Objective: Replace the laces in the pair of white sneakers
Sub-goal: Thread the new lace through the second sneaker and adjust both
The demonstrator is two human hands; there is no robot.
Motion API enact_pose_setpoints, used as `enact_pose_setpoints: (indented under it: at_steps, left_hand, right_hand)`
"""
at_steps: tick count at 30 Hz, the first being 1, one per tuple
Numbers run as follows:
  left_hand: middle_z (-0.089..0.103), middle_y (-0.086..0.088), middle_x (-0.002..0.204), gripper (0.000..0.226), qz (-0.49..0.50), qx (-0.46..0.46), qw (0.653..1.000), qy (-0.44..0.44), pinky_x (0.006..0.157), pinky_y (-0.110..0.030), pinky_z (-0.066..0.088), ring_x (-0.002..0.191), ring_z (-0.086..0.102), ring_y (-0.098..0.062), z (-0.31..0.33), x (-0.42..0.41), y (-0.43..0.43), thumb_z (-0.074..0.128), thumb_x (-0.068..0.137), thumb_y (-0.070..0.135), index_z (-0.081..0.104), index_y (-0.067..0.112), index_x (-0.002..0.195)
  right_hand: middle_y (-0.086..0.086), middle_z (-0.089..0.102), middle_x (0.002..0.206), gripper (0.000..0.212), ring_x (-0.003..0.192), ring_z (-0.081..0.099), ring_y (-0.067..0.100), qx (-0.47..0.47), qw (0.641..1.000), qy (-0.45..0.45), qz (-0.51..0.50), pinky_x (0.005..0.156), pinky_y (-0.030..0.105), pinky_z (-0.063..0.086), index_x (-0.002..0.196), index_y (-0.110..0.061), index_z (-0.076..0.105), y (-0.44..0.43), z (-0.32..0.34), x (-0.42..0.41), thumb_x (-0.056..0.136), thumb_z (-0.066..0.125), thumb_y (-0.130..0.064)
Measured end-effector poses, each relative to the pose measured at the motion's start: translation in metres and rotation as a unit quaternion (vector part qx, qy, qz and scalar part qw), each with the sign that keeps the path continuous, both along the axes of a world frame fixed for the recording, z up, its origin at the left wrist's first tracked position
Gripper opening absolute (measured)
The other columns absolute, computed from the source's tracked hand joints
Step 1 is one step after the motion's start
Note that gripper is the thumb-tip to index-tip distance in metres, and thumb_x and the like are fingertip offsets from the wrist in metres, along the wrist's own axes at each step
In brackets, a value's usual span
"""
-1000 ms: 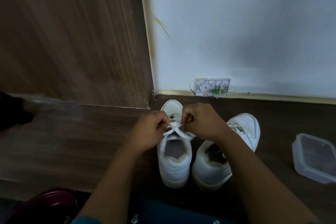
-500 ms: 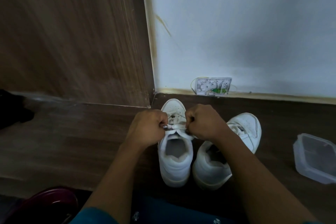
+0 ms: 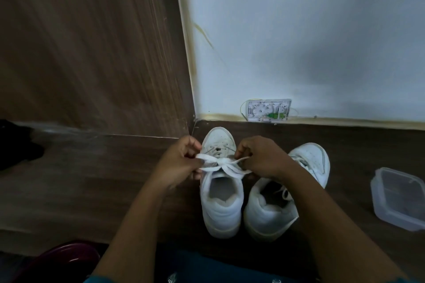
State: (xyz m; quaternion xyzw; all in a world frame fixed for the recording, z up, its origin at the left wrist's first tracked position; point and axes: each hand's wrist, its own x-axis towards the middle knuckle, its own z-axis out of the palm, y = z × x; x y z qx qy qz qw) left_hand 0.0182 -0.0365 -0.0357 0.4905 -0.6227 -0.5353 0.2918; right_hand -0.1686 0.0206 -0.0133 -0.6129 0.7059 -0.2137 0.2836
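Two white sneakers stand side by side on the dark wooden floor, toes toward the wall. Over the tongue of the left sneaker (image 3: 222, 204) a white lace (image 3: 222, 163) crosses in a knot with loops to both sides. My left hand (image 3: 179, 163) pinches the lace's left part. My right hand (image 3: 262, 158) pinches its right part. The right sneaker (image 3: 271, 213) lies partly under my right forearm, a loose lace showing inside its opening.
A clear plastic container (image 3: 400, 200) sits on the floor at the right. A white socket plate (image 3: 268, 110) is low on the white wall. A wooden panel (image 3: 92, 53) rises on the left, a dark red round object (image 3: 59, 259) lies bottom left.
My hands have drawn apart sideways, stretching the lace across the left sneaker so the loops and crossing now show between them.
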Motion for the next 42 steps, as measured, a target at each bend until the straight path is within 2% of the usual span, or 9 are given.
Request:
enact_pose_setpoints:
  at_steps: [6, 10, 14, 17, 21, 25, 34, 38, 42]
  left_hand:
    - [0.06, -0.007, 0.065, 0.022, 0.011, 0.029, 0.997, -0.066, 0.049, -0.026, 0.046, 0.054, 0.054, -0.013, -0.002, -0.001, -0.003, 0.051, 0.095, 0.017, 0.062, 0.008, 0.078]
    - [0.057, -0.001, 0.058, 0.041, 0.071, 0.157, 0.985, 0.031, 0.055, -0.026, 0.042, 0.054, 0.053, -0.015, 0.0, -0.008, -0.004, 0.047, 0.094, 0.034, 0.054, 0.014, 0.059]
    - [0.057, -0.001, 0.065, 0.021, 0.112, 0.198, 0.97, 0.088, 0.049, -0.022, 0.04, 0.055, 0.05, -0.014, 0.003, -0.011, -0.004, 0.046, 0.093, 0.021, 0.056, 0.014, 0.076]
    - [0.06, -0.004, 0.071, 0.017, 0.1, 0.183, 0.968, 0.137, 0.055, -0.026, 0.042, 0.061, 0.055, -0.017, 0.007, -0.007, -0.003, 0.046, 0.089, 0.003, 0.054, 0.016, 0.083]
    - [0.061, -0.005, 0.085, 0.023, 0.074, -0.026, 0.992, 0.098, 0.067, -0.029, 0.047, 0.079, 0.057, -0.019, 0.003, -0.002, -0.004, 0.058, 0.084, -0.002, 0.059, 0.021, 0.085]
    - [0.064, 0.008, 0.078, 0.023, -0.071, -0.184, 0.977, -0.081, 0.07, -0.028, 0.048, 0.077, 0.063, -0.015, -0.013, -0.01, -0.003, 0.073, 0.078, 0.011, 0.065, 0.032, 0.073]
    - [0.066, 0.011, 0.08, 0.022, -0.069, -0.161, 0.982, -0.074, 0.072, -0.025, 0.05, 0.078, 0.062, -0.004, -0.013, -0.018, 0.005, 0.077, 0.074, 0.011, 0.064, 0.029, 0.079]
    - [0.07, 0.007, 0.083, 0.029, -0.089, -0.155, 0.983, -0.044, 0.082, -0.039, 0.055, 0.083, 0.067, -0.013, -0.013, -0.016, 0.003, 0.08, 0.069, 0.007, 0.068, 0.031, 0.079]
    - [0.063, 0.007, 0.101, 0.038, -0.104, -0.121, 0.984, -0.076, 0.083, -0.03, 0.05, 0.094, 0.06, -0.011, -0.012, -0.018, 0.003, 0.078, 0.07, 0.017, 0.057, 0.036, 0.095]
  right_hand:
    - [0.013, 0.065, 0.064, 0.012, 0.043, 0.057, 0.011, 0.034, 0.997, -0.054, -0.053, 0.043, 0.019, 0.049, 0.083, -0.006, 0.064, 0.001, 0.002, -0.002, 0.087, 0.055, 0.001]
    - [0.01, 0.065, 0.059, 0.009, 0.04, 0.055, 0.009, 0.029, 0.992, -0.068, -0.102, 0.039, 0.016, 0.044, 0.077, -0.008, 0.065, -0.003, 0.0, -0.005, 0.084, 0.062, -0.003]
    - [0.005, 0.06, 0.046, 0.011, 0.034, 0.052, 0.006, 0.018, 0.96, -0.22, -0.172, 0.034, 0.014, 0.04, 0.074, 0.001, 0.062, -0.003, 0.001, -0.005, 0.083, 0.061, 0.008]
    - [0.025, 0.064, 0.074, 0.019, 0.063, 0.062, 0.022, 0.007, 0.916, -0.337, -0.216, 0.061, 0.026, 0.056, 0.07, 0.001, 0.061, -0.003, 0.003, -0.005, 0.077, 0.058, 0.018]
    - [-0.003, 0.062, 0.083, 0.019, 0.08, 0.056, 0.011, -0.066, 0.982, -0.039, -0.172, 0.073, 0.02, 0.044, 0.081, -0.017, 0.064, -0.005, -0.001, -0.006, 0.073, 0.065, 0.0]
    - [-0.007, 0.065, 0.074, 0.016, 0.067, 0.055, 0.003, -0.111, 0.993, -0.015, -0.026, 0.061, 0.008, 0.038, 0.077, -0.017, 0.071, -0.001, 0.001, 0.008, 0.069, 0.068, -0.004]
    - [-0.002, 0.069, 0.093, 0.021, 0.084, 0.062, 0.01, -0.036, 0.999, -0.001, 0.014, 0.07, 0.015, 0.043, 0.089, -0.018, 0.073, -0.003, -0.006, 0.007, 0.069, 0.073, -0.011]
    - [-0.001, 0.067, 0.102, 0.024, 0.091, 0.062, 0.013, -0.022, 0.998, 0.057, 0.016, 0.069, 0.016, 0.039, 0.094, -0.021, 0.071, -0.001, -0.004, 0.006, 0.072, 0.069, -0.014]
    - [0.004, 0.062, 0.112, 0.031, 0.104, 0.059, 0.024, 0.015, 0.967, 0.228, -0.116, 0.079, 0.03, 0.046, 0.104, -0.02, 0.058, 0.013, 0.014, -0.009, 0.074, 0.061, -0.029]
